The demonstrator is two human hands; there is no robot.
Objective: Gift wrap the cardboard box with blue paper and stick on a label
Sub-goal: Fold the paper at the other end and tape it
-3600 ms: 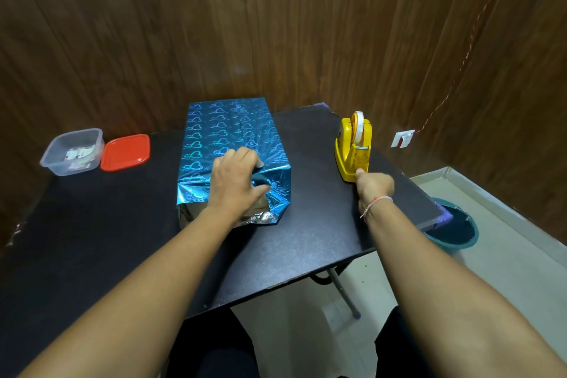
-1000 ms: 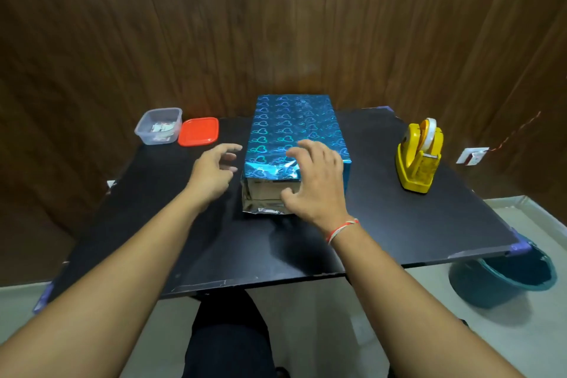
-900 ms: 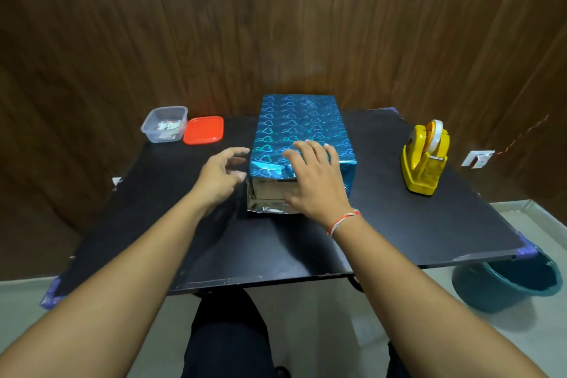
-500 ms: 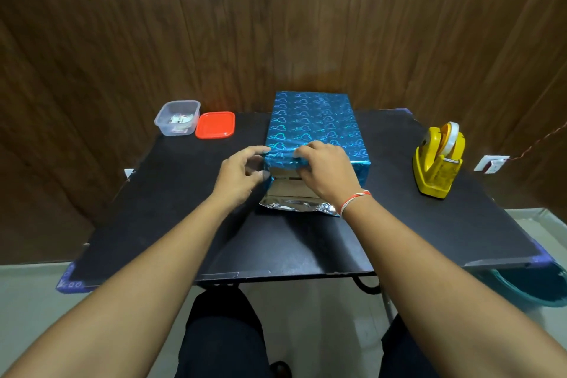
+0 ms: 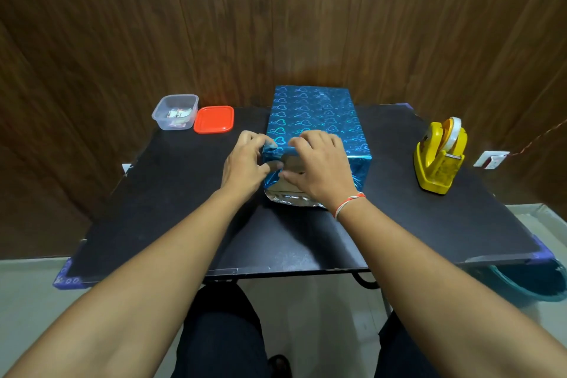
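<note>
Two hands work the near end of the cardboard box [image 5: 316, 126], which lies lengthwise in the middle of the bench [image 5: 171, 209], its far end toward the back edge. Blue paper [image 5: 310, 110] already covers its top and sides. The left hand [image 5: 247, 163] has its grip curled round the near left corner, pinching the paper flap there. The right hand [image 5: 319, 163] has its grip curled over the top near edge, thumb pressed to the end face, holding paper down. A silver flap [image 5: 291, 198] lies flat on the bench below them, unfolded.

To do this fold well, I would crease the side flap hard against the box edge, keep it taut, then bring the silver flap up over it before reaching for tape. The tape dispenser [image 5: 438, 156] stands near the right edge, so one hand must keep hold. A clear tub [image 5: 175, 112] and red lid [image 5: 214, 119] sit at the back left corner.
</note>
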